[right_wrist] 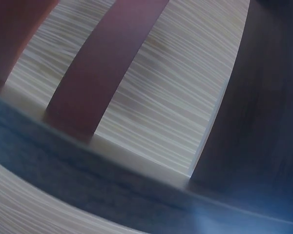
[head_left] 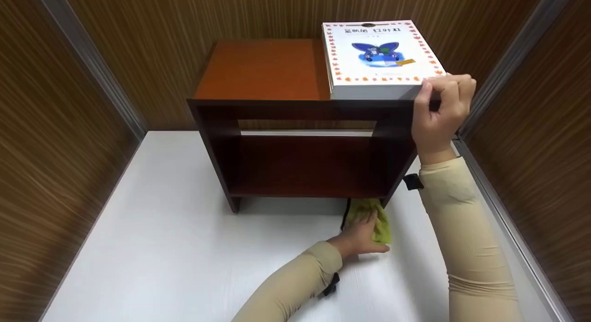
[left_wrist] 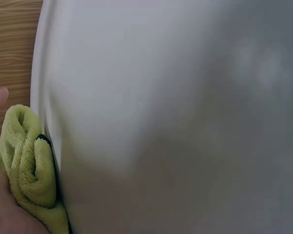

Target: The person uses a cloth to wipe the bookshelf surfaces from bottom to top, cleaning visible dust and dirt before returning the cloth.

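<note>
A two-tier dark red-brown wooden shelf [head_left: 263, 70] stands on the white table. In the head view, my left hand [head_left: 360, 232] presses a yellow-green cloth [head_left: 382, 229] to the table beneath the shelf's front right, fingers extended over it and thumb spread aside. The left wrist view has the cloth [left_wrist: 36, 170] folded thick, with a dark edge, beside part of that hand. Up at the top right front corner of the shelf, my right hand [head_left: 443, 109] grips with curled fingers, its thumb right by the corner of a book stack [head_left: 376, 93]. The right hand is outside its own wrist view.
The books lie on the shelf's right top, the upper one [head_left: 344, 40] with a blue butterfly on its white cover. Wood-grain walls [head_left: 60, 142] enclose the table [head_left: 152, 248] at the back and both sides. Metal strips [head_left: 99, 72] run along the corners.
</note>
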### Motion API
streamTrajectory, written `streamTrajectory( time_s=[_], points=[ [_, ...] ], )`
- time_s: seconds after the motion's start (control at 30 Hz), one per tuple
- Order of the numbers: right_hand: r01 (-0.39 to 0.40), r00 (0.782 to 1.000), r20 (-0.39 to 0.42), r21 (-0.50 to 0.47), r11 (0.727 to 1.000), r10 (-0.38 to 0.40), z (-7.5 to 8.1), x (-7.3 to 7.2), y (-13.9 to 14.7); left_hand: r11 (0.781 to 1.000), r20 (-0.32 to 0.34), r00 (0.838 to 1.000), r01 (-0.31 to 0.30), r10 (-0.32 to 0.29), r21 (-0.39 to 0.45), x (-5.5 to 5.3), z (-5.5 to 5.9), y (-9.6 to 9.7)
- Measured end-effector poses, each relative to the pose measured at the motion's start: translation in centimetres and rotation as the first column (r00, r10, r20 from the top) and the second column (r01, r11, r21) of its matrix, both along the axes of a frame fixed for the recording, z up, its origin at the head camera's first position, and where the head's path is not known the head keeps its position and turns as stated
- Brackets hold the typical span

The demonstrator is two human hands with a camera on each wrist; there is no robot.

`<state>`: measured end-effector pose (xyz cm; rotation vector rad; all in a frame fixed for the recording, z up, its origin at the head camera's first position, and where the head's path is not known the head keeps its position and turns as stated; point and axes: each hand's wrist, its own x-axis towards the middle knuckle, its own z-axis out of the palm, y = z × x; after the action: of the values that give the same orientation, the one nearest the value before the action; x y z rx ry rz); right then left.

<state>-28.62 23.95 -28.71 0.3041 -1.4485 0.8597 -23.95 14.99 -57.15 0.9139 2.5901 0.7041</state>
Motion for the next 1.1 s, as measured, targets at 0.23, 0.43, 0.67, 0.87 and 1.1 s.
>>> streamTrajectory(
  time_s=[0.23,0.43,0.67,0.87,1.1],
  points=[
    [0.003,1.0,-0.01,-0.015,1.0,-0.003,-0.2,-1.0,0.5,1.0,-0.028,0.999,-0.024,0.025,0.014,-1.4,0.3,0.5],
    [-0.006,1.0,-0.021,-0.021,1.0,0.006,-0.4,-1.2,0.3,0.997,0.021,0.998,-0.06,0.059,0.041,-3.5,0.7,0.8],
    [-0.012,0.999,-0.038,-0.047,0.999,0.01,-0.3,-0.2,-0.4,0.99,0.183,0.973,-0.137,0.139,-0.022,-5.3,1.3,1.4],
    [-0.016,0.999,-0.035,-0.047,0.999,0.015,-0.4,-0.1,-0.9,0.986,0.241,0.956,-0.166,0.169,-0.033,-5.2,1.4,1.0],
    [0.001,0.999,-0.042,-0.044,0.999,-0.003,-0.3,-0.6,-0.3,0.99,0.167,0.981,-0.117,0.102,0.082,-4.7,1.6,1.1]
  ],
)
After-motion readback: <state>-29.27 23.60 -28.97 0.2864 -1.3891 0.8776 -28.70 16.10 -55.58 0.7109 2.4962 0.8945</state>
